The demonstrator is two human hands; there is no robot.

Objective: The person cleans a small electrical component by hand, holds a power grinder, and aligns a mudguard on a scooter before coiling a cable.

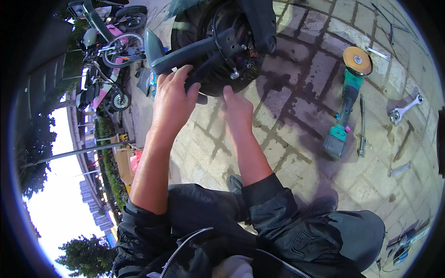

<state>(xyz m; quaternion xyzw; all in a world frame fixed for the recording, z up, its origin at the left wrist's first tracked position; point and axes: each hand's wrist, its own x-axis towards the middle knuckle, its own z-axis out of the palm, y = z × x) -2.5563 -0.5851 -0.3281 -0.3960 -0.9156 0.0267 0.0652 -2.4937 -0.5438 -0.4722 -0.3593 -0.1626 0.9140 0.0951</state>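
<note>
A scooter wheel with a black tyre (185,34) stands in front of me, with dark bar-like frame arms (197,52) beside it and a thin cable (215,32) curving across. My left hand (176,95) is closed around the lower edge of a dark frame arm, its fingers on top and its thumb to the right. Just below the tyre is my right hand (238,111), thumb pointing up and the other fingers curled and slightly blurred. Whether that hand touches the tyre or holds something small is hidden from me.
To the right lie a green angle grinder (351,85) with an orange disc, a long metal bar (362,125), a multi-head wrench (407,110) and a small wrench (399,169). Parked scooters (104,90) and a cardboard box (121,162) stand left. Wet patches darken the paving (296,106).
</note>
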